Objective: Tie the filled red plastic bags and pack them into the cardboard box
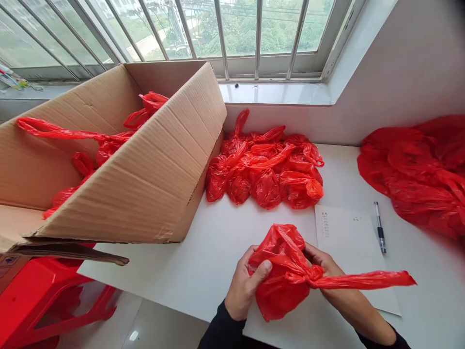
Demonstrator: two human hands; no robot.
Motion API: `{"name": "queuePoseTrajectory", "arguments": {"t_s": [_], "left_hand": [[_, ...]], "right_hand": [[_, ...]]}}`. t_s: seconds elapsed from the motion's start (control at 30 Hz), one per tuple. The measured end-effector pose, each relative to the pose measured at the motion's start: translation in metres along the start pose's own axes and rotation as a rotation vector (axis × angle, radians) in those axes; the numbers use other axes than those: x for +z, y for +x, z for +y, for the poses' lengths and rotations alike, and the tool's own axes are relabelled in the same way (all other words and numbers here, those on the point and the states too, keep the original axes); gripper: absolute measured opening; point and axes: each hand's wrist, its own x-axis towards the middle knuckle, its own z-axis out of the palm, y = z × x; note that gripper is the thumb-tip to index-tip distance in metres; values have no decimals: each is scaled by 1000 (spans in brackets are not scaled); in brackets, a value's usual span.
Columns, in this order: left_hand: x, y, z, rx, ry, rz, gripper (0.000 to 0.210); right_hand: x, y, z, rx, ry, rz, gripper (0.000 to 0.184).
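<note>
A knotted red plastic bag [281, 295] is held up over the near part of the table, its twisted tail pointing right. My left hand [247, 281] grips the bag's left side, thumb pressed on the front. Behind the knot, my right hand [323, 264] holds the right side, with most of its fingers hidden by the bag. What the bag contains cannot be seen. Beyond my hands, several tied red bags [267, 167] sit packed together on the table against the wall.
An open cardboard box [145, 189] with red bags inside stands at the left. On the white table [196, 271] lie a sheet of paper [345, 252] with writing and a pen [379, 228]. A red plastic heap [417, 169] is at right, a red stool [43, 300] below left.
</note>
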Motion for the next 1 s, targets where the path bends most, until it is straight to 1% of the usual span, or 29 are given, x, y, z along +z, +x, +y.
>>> {"name": "queuePoseTrajectory", "arguments": {"t_s": [0.1, 0.2, 0.3, 0.37, 0.43, 0.5, 0.57, 0.7, 0.83, 0.93, 1.0], "left_hand": [[-2, 0, -1, -19, -44, -4, 30], [-1, 1, -1, -54, -123, 7, 33], [2, 3, 1, -74, -173, 53, 37], [3, 4, 2, -69, -190, 90, 38], [3, 5, 2, -69, -192, 94, 40], [2, 6, 1, -69, -164, 74, 43], [0, 6, -1, -61, -108, 44, 44], [-3, 6, -2, -31, 2, -4, 41], [-1, 7, -2, -36, -10, 21, 36], [2, 10, -2, -50, -54, 62, 33], [3, 12, -2, -53, -52, 82, 31]], "right_hand": [[5, -2, -9, 32, -33, 92, 43], [8, -4, -14, 54, -15, 170, 40], [8, -5, -13, 51, -6, 223, 38], [5, -4, -6, 17, -10, 245, 39], [1, -1, 4, -47, -14, 243, 44], [-5, 3, 14, -108, -16, 230, 50], [-8, 5, 19, -130, -5, 200, 51], [-4, 2, 11, -107, 13, 160, 38], [5, -5, -2, -43, 43, 221, 26], [8, -6, -3, -38, 59, 258, 24], [7, -5, -1, -74, 47, 238, 28]]}}
